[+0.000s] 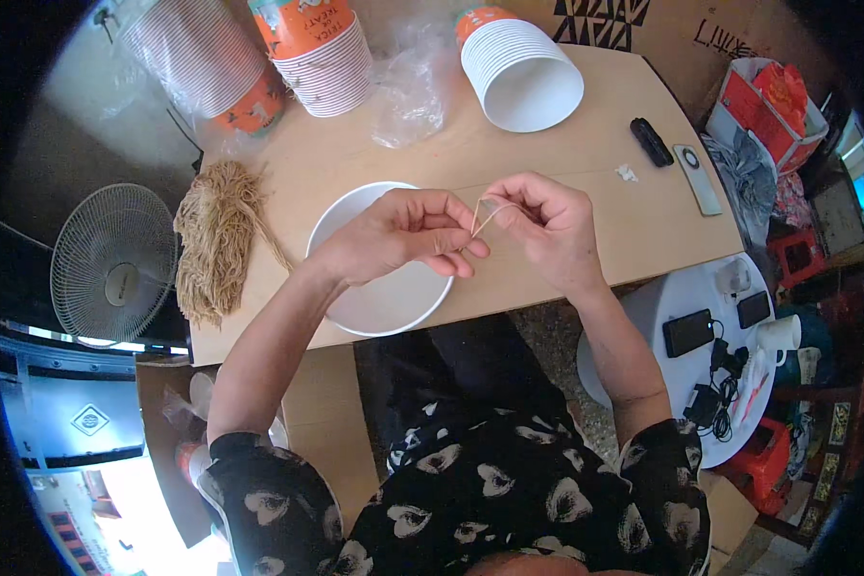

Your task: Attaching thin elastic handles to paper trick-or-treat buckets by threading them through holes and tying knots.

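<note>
Setting: appears to be a small informal workshop with a homely look. Evidence: stacked paper buckets and a bundle of tan cord on a worktable; household fan, white mug, charger cables and red plastic stool nearby.

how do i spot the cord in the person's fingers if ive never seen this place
Start at the light wooden table and find the white container at its near edge. Above and beside it, the left hand and right hand hold a pale cord between them. It is thin and held up, while the tan bundle lies in a thick heap at the table's left.
</note>
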The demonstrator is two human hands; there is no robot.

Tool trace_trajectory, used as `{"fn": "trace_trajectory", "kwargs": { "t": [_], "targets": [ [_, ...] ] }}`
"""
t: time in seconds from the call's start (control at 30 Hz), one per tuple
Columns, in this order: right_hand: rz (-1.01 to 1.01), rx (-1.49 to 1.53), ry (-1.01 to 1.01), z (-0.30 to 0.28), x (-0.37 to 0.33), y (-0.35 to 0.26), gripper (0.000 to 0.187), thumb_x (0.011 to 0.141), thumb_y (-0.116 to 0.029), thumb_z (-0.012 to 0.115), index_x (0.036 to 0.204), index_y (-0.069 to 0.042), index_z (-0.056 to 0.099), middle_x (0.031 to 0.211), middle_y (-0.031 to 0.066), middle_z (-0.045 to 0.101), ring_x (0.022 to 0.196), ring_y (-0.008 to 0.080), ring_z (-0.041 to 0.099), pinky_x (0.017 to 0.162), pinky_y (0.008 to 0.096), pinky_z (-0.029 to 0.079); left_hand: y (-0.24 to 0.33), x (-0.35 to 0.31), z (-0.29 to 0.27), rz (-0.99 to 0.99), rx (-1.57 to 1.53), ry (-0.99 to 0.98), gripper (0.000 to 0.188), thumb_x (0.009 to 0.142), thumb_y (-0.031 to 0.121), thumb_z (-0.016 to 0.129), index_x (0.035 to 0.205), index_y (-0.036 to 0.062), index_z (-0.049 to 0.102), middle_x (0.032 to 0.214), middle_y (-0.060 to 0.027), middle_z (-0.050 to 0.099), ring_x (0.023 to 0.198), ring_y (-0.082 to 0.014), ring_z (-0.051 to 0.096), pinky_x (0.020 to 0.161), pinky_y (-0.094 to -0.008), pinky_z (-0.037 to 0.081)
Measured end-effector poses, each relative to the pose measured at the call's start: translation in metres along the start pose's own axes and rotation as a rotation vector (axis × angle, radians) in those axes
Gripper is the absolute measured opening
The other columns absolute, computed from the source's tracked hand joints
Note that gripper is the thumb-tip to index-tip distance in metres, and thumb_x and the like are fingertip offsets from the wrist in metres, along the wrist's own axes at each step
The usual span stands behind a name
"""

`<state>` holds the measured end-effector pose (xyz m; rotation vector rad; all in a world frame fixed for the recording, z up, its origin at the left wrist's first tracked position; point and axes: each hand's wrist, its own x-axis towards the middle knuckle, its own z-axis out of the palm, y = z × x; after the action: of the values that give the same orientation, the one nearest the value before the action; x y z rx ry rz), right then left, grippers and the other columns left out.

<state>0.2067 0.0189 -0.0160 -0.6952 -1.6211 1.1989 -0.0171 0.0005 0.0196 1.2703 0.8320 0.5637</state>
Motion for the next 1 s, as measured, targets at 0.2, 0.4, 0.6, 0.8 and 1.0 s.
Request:
{"fn": "trace_trajectory", "kwargs": {
  "t": [0.2,0.4,0.6,0.8,1.0],
  "targets": [
    [0.016,-0.021,-0.002,0.001,0.000,0.001,0.008,0.093,0.001,0.065,0.100,0.004,0.067,0.086,-0.0005,0.066,0.078,0.0033,0.059,0.070,0.0197,0.048,-0.006,0.002,-0.002,0.011,-0.007,0.022,0.013,0.098,0.012,0.066,0.107,0.0029,0.063,0.104,-0.0099,0.072,0.087,-0.0143,0.071,0.075,-0.0238,0.055],
    [0.051,-0.002,0.031,0.002,-0.001,0.005,0.009,0.093,0.001,0.066,0.102,0.003,0.068,0.083,-0.0015,0.065,0.075,0.0019,0.057,0.065,0.0181,0.045,-0.006,0.000,0.001,0.031,0.024,0.129,0.020,0.094,0.011,0.070,0.111,0.0041,0.064,0.095,-0.0069,0.073,0.080,-0.0114,0.069,0.069,-0.0229,0.054],
    [0.042,0.040,-0.018,0.002,-0.002,0.014,0.010,0.093,0.000,0.067,0.103,0.003,0.068,0.085,-0.0009,0.068,0.074,0.0005,0.056,0.062,0.0168,0.043,-0.006,0.001,0.004,0.078,-0.006,0.214,0.032,0.093,0.012,0.072,0.122,0.0055,0.061,0.096,-0.0063,0.074,0.076,-0.0090,0.068,0.065,-0.0211,0.052],
    [0.118,-0.067,-0.077,0.002,-0.004,0.007,0.009,0.093,-0.001,0.067,0.101,0.003,0.068,0.084,-0.0026,0.067,0.072,-0.0003,0.055,0.061,0.0162,0.042,-0.010,0.001,0.002,0.071,0.029,0.251,0.026,0.092,0.014,0.073,0.115,0.0030,0.067,0.093,-0.0066,0.075,0.073,-0.0089,0.068,0.061,-0.0205,0.052],
    [0.093,-0.189,-0.085,0.002,-0.007,0.005,0.007,0.093,-0.001,0.066,0.099,0.003,0.068,0.083,-0.0039,0.065,0.072,-0.0015,0.052,0.060,0.0158,0.041,-0.006,0.002,0.003,0.043,0.032,0.282,0.019,0.093,0.013,0.072,0.107,0.0005,0.068,0.091,-0.0084,0.075,0.074,-0.0116,0.071,0.062,-0.0217,0.055]
  ]
}}
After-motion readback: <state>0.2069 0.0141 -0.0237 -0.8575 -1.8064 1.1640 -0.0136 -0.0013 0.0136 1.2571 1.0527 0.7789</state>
